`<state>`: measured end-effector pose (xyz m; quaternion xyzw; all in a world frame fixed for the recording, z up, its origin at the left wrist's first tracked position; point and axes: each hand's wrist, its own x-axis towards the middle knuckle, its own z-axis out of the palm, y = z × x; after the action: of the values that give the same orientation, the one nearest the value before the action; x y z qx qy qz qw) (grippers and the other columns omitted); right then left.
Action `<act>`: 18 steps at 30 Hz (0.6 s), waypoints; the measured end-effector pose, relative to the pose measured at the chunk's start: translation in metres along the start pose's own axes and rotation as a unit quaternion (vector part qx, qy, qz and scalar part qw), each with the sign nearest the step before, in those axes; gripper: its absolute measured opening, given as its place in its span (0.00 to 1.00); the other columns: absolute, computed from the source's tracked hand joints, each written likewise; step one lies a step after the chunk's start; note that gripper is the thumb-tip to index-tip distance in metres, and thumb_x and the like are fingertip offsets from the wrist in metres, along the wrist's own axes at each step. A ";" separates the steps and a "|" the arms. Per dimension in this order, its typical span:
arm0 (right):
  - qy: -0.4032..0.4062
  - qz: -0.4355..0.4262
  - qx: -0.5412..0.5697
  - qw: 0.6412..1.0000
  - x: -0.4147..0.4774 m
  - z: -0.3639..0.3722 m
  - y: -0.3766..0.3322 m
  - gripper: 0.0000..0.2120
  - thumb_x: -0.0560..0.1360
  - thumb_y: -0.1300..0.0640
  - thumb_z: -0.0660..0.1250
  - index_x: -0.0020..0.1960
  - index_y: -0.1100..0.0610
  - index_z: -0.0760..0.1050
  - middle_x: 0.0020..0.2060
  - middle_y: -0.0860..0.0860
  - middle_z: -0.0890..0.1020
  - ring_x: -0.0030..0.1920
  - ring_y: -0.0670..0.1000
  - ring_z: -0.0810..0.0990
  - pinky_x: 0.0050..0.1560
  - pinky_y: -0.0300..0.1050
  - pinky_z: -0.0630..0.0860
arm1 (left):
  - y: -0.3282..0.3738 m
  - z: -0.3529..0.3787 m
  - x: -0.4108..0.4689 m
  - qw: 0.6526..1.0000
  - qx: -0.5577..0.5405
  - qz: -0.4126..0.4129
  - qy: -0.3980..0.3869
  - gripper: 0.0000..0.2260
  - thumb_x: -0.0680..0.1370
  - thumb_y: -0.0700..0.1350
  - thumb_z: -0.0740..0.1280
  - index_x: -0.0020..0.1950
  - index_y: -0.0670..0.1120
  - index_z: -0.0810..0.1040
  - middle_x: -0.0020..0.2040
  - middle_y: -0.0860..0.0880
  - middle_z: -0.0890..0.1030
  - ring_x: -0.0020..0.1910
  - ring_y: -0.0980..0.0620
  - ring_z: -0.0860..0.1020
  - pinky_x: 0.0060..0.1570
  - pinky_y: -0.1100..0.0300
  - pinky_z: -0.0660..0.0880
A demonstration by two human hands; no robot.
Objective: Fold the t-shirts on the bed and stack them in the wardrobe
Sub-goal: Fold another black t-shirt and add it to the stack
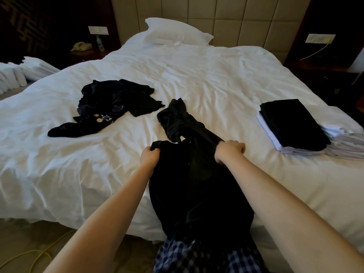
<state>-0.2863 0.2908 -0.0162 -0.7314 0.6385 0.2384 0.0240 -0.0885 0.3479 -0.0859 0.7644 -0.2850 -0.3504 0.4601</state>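
Head view. Gripping a black shirt [197, 184] with both fists: left hand [150, 154] curled round its edge at 9 o'clock, right hand [230, 149] curled round its edge at 3 o'clock. Draped over the near edge of the bed [177, 75], bunched end trailing toward 12 o'clock. At 10 o'clock, well apart, a crumpled dark pile [110, 103]. At 2 o'clock, a folded stack [291, 123], black piece on top. Far at 12 o'clock, a pillow [177, 32].
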 end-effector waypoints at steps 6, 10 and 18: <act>0.168 -0.258 0.016 0.951 0.023 -0.017 -0.045 0.33 0.76 0.63 0.60 0.76 0.47 0.51 0.72 0.60 0.56 0.71 0.63 0.56 0.69 0.57 0.56 | 0.012 -0.005 0.000 0.996 0.045 0.053 -0.054 0.09 0.75 0.40 0.63 0.55 0.45 0.72 0.47 0.46 0.76 0.46 0.46 0.76 0.47 0.54 0.73; 0.137 -0.297 -0.050 0.944 0.028 -0.018 -0.069 0.30 0.78 0.63 0.57 0.77 0.48 0.51 0.74 0.60 0.53 0.73 0.63 0.52 0.72 0.57 0.52 | 0.015 -0.003 0.004 0.990 0.053 0.084 -0.096 0.09 0.78 0.43 0.62 0.56 0.43 0.76 0.47 0.45 0.79 0.47 0.46 0.77 0.50 0.52 0.74; 0.074 -0.187 -0.149 0.968 0.041 -0.007 -0.070 0.29 0.76 0.57 0.62 0.74 0.52 0.55 0.73 0.61 0.56 0.72 0.65 0.54 0.70 0.62 0.56 | 0.016 -0.006 0.007 0.983 0.028 0.111 -0.140 0.06 0.79 0.45 0.63 0.52 0.46 0.78 0.41 0.51 0.78 0.38 0.56 0.76 0.40 0.65 0.71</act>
<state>-0.2151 0.2634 -0.0449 -0.8486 0.4476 0.2677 -0.0887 -0.0819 0.3391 -0.0714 0.6837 -0.4394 -0.3929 0.4302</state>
